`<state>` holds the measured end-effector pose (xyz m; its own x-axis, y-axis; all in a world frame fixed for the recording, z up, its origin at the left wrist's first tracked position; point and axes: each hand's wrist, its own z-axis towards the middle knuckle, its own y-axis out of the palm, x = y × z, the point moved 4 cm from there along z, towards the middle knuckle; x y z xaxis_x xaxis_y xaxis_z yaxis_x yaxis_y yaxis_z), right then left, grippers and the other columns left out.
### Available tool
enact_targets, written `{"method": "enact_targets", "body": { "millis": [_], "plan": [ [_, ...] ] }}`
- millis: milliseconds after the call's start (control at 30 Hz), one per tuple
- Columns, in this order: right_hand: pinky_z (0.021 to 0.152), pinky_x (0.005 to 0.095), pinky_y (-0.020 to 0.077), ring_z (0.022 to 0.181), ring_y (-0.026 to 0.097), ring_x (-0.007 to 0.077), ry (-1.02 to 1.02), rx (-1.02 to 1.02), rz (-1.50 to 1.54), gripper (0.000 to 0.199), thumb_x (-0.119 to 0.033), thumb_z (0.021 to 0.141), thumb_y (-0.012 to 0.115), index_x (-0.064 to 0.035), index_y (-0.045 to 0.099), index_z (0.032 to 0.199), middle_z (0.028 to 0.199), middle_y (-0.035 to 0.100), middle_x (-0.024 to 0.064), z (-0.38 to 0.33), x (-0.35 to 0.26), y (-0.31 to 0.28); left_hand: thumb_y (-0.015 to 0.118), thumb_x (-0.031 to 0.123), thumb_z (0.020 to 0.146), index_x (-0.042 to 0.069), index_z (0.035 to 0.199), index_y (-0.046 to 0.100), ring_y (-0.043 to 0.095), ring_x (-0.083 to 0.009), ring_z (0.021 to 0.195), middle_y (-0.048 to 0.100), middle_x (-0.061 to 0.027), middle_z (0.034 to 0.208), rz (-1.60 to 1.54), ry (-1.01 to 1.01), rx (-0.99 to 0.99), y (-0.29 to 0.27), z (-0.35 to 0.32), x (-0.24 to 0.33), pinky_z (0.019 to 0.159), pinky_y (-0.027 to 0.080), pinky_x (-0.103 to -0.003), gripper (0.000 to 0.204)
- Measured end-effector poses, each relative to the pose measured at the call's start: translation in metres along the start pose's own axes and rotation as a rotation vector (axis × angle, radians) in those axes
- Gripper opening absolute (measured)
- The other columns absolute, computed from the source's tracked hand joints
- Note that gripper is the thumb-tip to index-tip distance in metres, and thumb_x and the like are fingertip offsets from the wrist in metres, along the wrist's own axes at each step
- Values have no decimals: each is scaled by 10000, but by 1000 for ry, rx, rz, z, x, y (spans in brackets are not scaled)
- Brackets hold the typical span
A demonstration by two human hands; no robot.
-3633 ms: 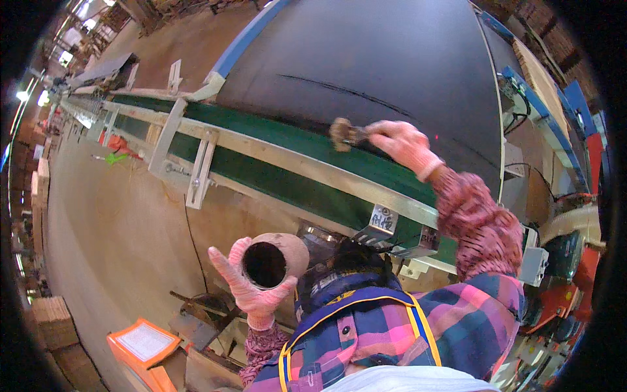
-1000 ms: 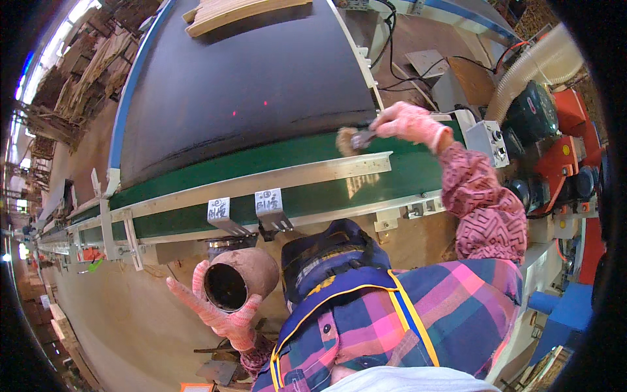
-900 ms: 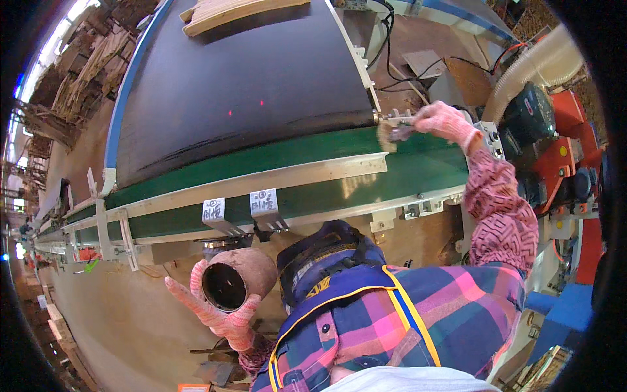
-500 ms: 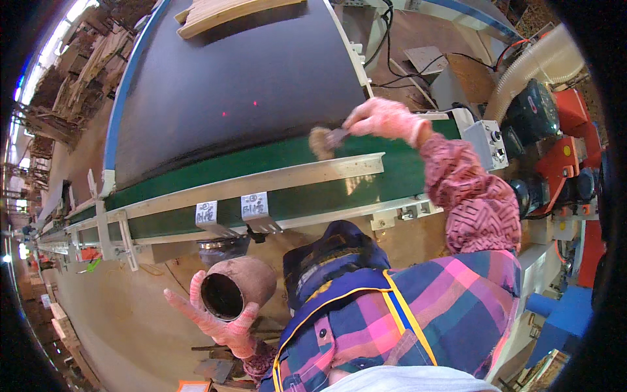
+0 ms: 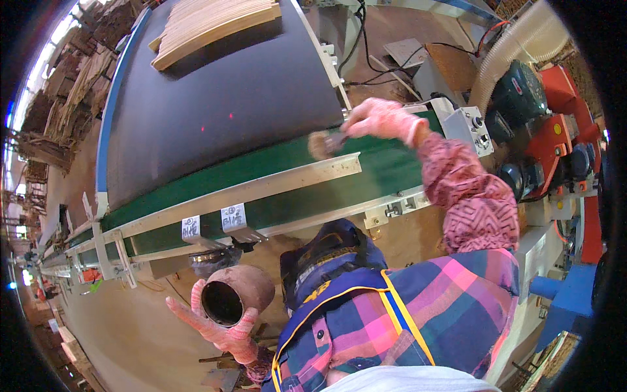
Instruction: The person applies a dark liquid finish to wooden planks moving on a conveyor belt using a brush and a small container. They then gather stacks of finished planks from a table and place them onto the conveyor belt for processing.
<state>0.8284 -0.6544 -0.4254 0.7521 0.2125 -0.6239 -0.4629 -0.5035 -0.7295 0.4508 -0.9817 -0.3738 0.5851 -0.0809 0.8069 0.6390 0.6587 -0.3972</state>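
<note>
In a pinkish knit glove, my left hand (image 5: 230, 338) cradles a brown, dirt-coated cylindrical pot (image 5: 256, 286) from below and the side. Its dark round mouth faces left, and its contents cannot be made out. My right hand (image 5: 382, 122), gloved the same way, reaches out over the green conveyor belt (image 5: 395, 157). Its fingers grip the handle of a brush (image 5: 319, 145) with pale, tan bristles, slightly blurred by motion. Those bristles hang at the belt's far side, just beyond the end of a metal guide rail (image 5: 287, 183). Whether they touch the belt I cannot tell.
Beyond the green belt runs a wide dark belt (image 5: 189, 98) with two red light dots, carrying a stack of wooden strips (image 5: 219, 29). Two labelled metal brackets (image 5: 233, 217) hang on the near rail. At right stand a control box (image 5: 468, 132), a dark green motor (image 5: 520, 91) and a hose (image 5: 522, 52).
The whole view has shifted, and more of the wooden stack now shows, lower in the picture. My right hand keeps the brush over the green belt; my left still holds the pot.
</note>
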Motion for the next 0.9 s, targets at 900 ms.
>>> {"method": "enact_targets", "body": {
  "millis": [900],
  "plan": [
    [881, 356, 538, 950, 704, 277, 115, 96, -262, 349, -351, 790, 685, -141, 789, 1049, 986, 756, 100, -59, 73, -74, 934, 431, 505, 94, 1616, 147, 562, -346, 1231, 529, -192, 1375, 17, 86, -168, 51, -16, 26, 1088, 415, -476, 1403]
  ]
}}
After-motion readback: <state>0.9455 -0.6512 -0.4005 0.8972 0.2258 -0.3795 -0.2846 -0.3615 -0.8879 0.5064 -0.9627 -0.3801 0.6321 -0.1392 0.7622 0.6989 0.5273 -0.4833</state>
